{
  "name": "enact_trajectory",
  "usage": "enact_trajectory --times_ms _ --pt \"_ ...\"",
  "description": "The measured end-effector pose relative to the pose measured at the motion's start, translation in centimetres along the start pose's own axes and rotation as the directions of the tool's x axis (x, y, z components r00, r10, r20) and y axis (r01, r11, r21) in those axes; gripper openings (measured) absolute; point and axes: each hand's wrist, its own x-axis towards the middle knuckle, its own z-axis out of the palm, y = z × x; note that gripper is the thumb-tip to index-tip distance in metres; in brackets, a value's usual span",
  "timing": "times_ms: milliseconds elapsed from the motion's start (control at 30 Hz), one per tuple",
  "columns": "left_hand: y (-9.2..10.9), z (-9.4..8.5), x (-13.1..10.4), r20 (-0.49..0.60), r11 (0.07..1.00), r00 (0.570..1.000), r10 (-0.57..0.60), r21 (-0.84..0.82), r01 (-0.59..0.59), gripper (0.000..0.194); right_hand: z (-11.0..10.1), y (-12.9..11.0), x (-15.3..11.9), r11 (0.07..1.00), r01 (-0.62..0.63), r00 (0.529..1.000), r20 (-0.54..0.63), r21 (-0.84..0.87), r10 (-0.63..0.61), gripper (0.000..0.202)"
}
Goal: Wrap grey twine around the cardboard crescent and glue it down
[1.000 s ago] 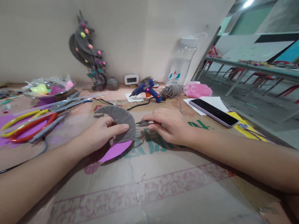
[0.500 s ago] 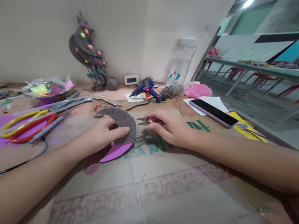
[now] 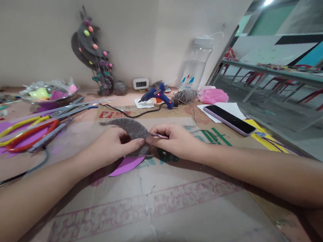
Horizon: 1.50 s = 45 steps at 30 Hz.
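Both hands have come closer together since a moment ago, and the little snips now touch the gray piece instead of lying apart from it.

The left hand (image 3: 111, 145) pinches the crescent (image 3: 131, 129), a curved shape wrapped all over in gray string, with the thumb on top near its outer edge. The right hand (image 3: 174, 140) is closed around small snips (image 3: 157, 135), whose tips meet the crescent's edge right by the left thumb. The crescent lies near the middle of the cardboard sheet (image 3: 157, 196) that covers the table, with a purple foam piece (image 3: 125, 164) peeking out under it.

The crescent looks light and fairly stiff, like card inside. Its string wrapping seems rough, so it should not slip, but the loops could slide or come loose if pulled sideways. The best place to hold it is probably flat across the wide middle, fingers below and thumb above, well away from the thin pointed tips.

Toward the far edge of the cardboard sit a blue glue gun (image 3: 157, 95), a ball of string (image 3: 185, 96) and a phone (image 3: 229, 119). Big scissors (image 3: 23, 131) with red and yellow handles lie off to the left. A finished moon decoration (image 3: 92, 55) leans on the wall.
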Motion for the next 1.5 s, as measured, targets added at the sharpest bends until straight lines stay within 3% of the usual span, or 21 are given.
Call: enact_trajectory --times_ms 133,400,600,867,1133,1500 --pt "0.07 -0.02 0.08 0.013 0.995 1.000 -0.010 0.103 0.008 0.037 0.12 -0.04 0.02 0.999 -0.004 1.000 0.011 0.039 0.004 0.031" --pt "0.32 -0.04 -0.04 0.083 0.996 0.996 -0.022 -0.080 0.029 0.029 0.10 0.25 0.00 0.992 -0.024 1.000 0.018 0.125 0.022 0.028" --pt "0.02 0.14 -0.03 0.076 0.996 0.997 0.033 -0.081 -0.026 0.035 0.06 0.37 0.13 0.997 -0.038 0.999 0.023 0.064 0.037 0.026" --pt "0.24 0.14 -0.06 0.084 0.990 0.996 -0.010 -0.136 0.022 0.033 -0.17 0.58 0.21 0.988 -0.030 0.997 0.073 0.151 0.019 0.023" --pt "0.59 -0.06 -0.16 0.049 0.999 0.999 -0.004 -0.050 0.007 0.035 -0.37 0.62 0.17 0.990 -0.024 0.995 0.098 0.139 0.010 0.023" --pt "0.25 -0.05 -0.20 0.037 0.998 0.999 -0.001 0.061 -0.001 0.034 -0.16 0.55 0.22 0.999 -0.028 1.000 0.012 -0.014 0.028 0.029"
